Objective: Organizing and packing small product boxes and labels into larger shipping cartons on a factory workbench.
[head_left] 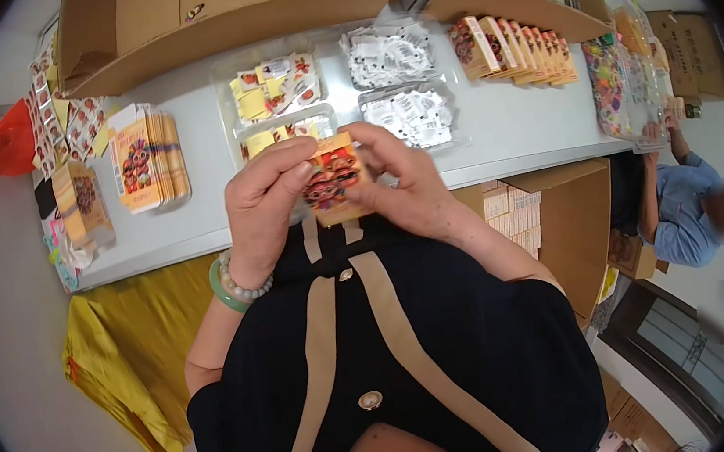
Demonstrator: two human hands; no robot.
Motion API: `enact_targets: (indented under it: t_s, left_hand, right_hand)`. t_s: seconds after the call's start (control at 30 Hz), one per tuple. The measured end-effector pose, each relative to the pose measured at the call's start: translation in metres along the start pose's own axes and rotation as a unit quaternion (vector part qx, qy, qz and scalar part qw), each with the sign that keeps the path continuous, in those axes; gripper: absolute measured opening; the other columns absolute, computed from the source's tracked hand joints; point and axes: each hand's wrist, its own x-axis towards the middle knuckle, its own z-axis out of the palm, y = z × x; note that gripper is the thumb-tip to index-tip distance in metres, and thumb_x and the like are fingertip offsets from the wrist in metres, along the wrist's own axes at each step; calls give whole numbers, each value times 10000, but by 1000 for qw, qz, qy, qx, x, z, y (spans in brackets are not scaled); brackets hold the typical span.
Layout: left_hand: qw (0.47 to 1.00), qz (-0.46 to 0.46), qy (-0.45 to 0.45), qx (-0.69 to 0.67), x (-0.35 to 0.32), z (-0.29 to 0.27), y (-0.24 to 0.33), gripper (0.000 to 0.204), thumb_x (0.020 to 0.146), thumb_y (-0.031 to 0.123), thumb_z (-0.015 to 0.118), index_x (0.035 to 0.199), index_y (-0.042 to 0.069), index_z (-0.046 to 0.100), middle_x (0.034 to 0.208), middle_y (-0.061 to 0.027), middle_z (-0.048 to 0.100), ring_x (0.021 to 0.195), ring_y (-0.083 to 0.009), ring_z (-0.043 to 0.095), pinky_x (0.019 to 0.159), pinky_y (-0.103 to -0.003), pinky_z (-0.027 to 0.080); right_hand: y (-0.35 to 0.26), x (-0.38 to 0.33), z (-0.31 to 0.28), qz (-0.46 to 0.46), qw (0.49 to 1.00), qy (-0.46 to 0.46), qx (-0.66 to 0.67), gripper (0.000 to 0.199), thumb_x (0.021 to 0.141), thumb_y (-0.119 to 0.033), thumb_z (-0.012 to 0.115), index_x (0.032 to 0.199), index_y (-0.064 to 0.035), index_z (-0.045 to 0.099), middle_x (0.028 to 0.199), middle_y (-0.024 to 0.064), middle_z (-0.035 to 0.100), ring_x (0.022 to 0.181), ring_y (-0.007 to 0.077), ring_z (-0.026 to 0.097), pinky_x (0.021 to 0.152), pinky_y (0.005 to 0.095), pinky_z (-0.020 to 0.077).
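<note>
Close in front of my chest, above the table's near edge, I hold a small yellow-orange carton printed with red cartoon figures. My left hand grips its left side, thumb and fingers closed at the upper left corner. On the other side, my right hand has its thumb on the carton's lower right and its fingers bent round the top right. Just beyond my hands is a clear divided tray. It bears yellow and printed slips on the left and white packets on the right.
A stack of flat cartons and a second bundle lie left. Filled boxes stand in a row at right. Open cardboard boxes line the back. Yellow cloth hangs at left. Another person sits at far right.
</note>
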Motion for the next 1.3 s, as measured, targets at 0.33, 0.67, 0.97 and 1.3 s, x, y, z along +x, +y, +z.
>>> enact_targets:
  t_s: [0.33, 0.67, 0.97, 1.3]
  left_hand:
    - [998, -39, -37, -23, 16, -1, 3, 250, 862, 35, 578, 1106, -14, 594, 1038, -68, 587, 926, -122, 557, 830, -235, 450]
    - [996, -32, -9, 82, 17, -12, -3, 148, 849, 23, 595, 983, -31, 628, 934, -57, 636, 874, -118, 587, 777, -238, 467]
    - [941, -42, 223, 253, 17, -36, -16, 215, 801, 16, 628, 1015, 8, 618, 902, -103, 587, 767, -159, 574, 683, -262, 472]
    - [946, 12, 192, 260, 12, -44, -21, 305, 754, 49, 667, 1054, 14, 619, 1244, -221, 499, 1142, -334, 504, 910, -358, 432]
  right_hand:
    - [28, 36, -125, -63, 811, 404, -419, 388, 809, -129, 624, 1175, -48, 526, 985, 108, 627, 836, 196, 598, 759, 299, 459]
    - [45, 59, -142, -97, 604, 420, -670, 181, 789, -226, 642, 875, -67, 636, 902, 131, 598, 812, 329, 563, 691, 434, 455]
    - [28, 62, -89, -231, 847, 266, -398, 169, 777, 77, 597, 927, 1, 606, 935, 110, 619, 841, 225, 590, 721, 291, 482]
    - [-6, 74, -2, -227, 865, 24, -447, 134, 752, -3, 613, 879, -44, 599, 907, 95, 604, 840, 296, 580, 713, 353, 480]
